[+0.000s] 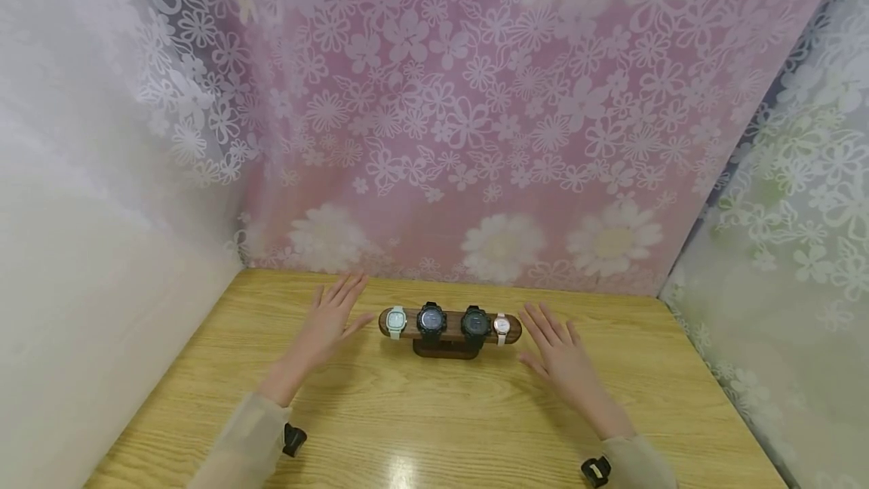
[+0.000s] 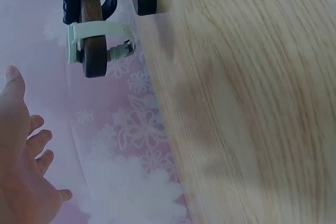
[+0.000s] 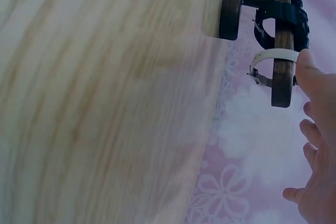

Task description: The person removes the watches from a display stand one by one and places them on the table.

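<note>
A dark wooden watch stand [image 1: 453, 325] stands on the table with its bar running left to right. Strapped along the bar are a mint-green watch [image 1: 396, 321], two black watches [image 1: 431, 320] and a small white watch [image 1: 502, 327] at the right end. My left hand [image 1: 331, 323] hovers off the bar's left end, fingers spread and holding nothing. On the other side, my right hand [image 1: 558, 349] is held with straight fingers near the white watch, also holding nothing. In the left wrist view, the green strap [image 2: 100, 29] loops round the bar's end.
The stand is on a yellow wood-grain table [image 1: 407, 413]. A pink flowered curtain [image 1: 434, 134] hangs along its back edge. White sheeting [image 1: 102, 247] closes the left side, and a flowered translucent sheet [image 1: 801, 247] the right. Black camera straps [image 1: 294, 440] sit on both wrists.
</note>
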Available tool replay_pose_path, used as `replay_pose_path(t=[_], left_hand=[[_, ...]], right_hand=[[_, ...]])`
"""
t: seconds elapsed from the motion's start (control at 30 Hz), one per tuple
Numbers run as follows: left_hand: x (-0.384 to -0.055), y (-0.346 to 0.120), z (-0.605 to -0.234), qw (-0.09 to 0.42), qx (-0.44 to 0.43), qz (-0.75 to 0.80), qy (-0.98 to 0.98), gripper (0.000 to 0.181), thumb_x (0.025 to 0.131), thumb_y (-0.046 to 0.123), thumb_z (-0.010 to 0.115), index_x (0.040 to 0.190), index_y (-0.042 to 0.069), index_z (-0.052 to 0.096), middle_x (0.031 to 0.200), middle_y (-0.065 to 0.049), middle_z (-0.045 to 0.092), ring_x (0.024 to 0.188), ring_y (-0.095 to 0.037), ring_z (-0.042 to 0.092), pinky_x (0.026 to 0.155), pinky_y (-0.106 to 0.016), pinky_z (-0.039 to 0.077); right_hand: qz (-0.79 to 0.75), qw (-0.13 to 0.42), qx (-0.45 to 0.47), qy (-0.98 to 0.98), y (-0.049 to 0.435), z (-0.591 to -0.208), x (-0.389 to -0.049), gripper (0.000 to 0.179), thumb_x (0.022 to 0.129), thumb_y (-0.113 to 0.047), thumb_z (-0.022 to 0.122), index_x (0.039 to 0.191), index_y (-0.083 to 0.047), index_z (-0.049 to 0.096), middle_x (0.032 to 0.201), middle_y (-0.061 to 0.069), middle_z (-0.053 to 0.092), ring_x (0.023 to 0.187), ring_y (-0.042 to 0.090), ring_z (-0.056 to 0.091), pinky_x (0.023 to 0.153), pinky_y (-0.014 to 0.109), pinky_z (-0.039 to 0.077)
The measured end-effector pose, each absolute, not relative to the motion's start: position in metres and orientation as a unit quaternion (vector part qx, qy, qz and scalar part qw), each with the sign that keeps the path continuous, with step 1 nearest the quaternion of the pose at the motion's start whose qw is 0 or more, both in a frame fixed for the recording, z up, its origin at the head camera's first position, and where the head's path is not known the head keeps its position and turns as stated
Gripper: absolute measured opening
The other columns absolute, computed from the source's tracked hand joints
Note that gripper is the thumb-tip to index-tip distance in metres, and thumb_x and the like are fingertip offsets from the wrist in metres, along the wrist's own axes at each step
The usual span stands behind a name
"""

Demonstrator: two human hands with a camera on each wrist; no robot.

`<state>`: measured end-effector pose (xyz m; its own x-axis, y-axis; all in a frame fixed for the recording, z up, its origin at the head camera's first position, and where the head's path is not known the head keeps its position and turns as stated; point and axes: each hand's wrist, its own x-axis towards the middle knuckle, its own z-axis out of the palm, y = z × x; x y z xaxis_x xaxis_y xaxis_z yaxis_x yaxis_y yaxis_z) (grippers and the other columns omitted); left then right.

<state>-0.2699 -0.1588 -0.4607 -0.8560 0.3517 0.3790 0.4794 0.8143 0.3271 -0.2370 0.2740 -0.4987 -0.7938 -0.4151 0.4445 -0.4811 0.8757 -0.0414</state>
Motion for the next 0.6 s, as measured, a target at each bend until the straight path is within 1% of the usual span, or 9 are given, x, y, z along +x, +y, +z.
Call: replay_pose_path(t=[0.17, 0.33, 0.6], left_hand=[[-0.275, -0.143, -0.464, 0.156, -0.236, -0.207, -0.937, 0.074, 0.101, 0.040, 0.062, 0.161, 0.011, 0.030, 0.165, -0.011, 0.028, 0.154, -0.033, 0.021, 0.121, -0.068, 0.010], [-0.278, -0.129, -0.468, 0.141, -0.256, -0.206, -0.934, 0.073, 0.102, 0.045, 0.058, 0.160, 0.011, 0.032, 0.165, -0.009, 0.029, 0.153, -0.033, 0.022, 0.121, -0.068, 0.011], [-0.278, -0.115, -0.471, 0.121, -0.279, -0.211, -0.929, 0.070, 0.099, 0.043, 0.062, 0.157, 0.009, 0.039, 0.161, -0.012, 0.037, 0.153, -0.033, 0.025, 0.121, -0.067, 0.013]], right_hand=[[0.065, 0.220, 0.241, -0.943, 0.269, -0.502, -0.235, 0.082, 0.094, -0.042, 0.069, 0.161, -0.014, 0.032, 0.168, 0.004, 0.023, 0.155, 0.029, 0.020, 0.117, 0.069, 0.024], [0.061, 0.215, 0.243, -0.944, 0.266, -0.505, -0.233, 0.083, 0.091, -0.040, 0.072, 0.160, -0.013, 0.034, 0.168, 0.003, 0.024, 0.155, 0.028, 0.017, 0.117, 0.069, 0.024], [0.057, 0.211, 0.249, -0.943, 0.266, -0.508, -0.232, 0.082, 0.092, -0.042, 0.070, 0.159, -0.011, 0.035, 0.167, 0.003, 0.025, 0.156, 0.026, 0.016, 0.117, 0.068, 0.024]])
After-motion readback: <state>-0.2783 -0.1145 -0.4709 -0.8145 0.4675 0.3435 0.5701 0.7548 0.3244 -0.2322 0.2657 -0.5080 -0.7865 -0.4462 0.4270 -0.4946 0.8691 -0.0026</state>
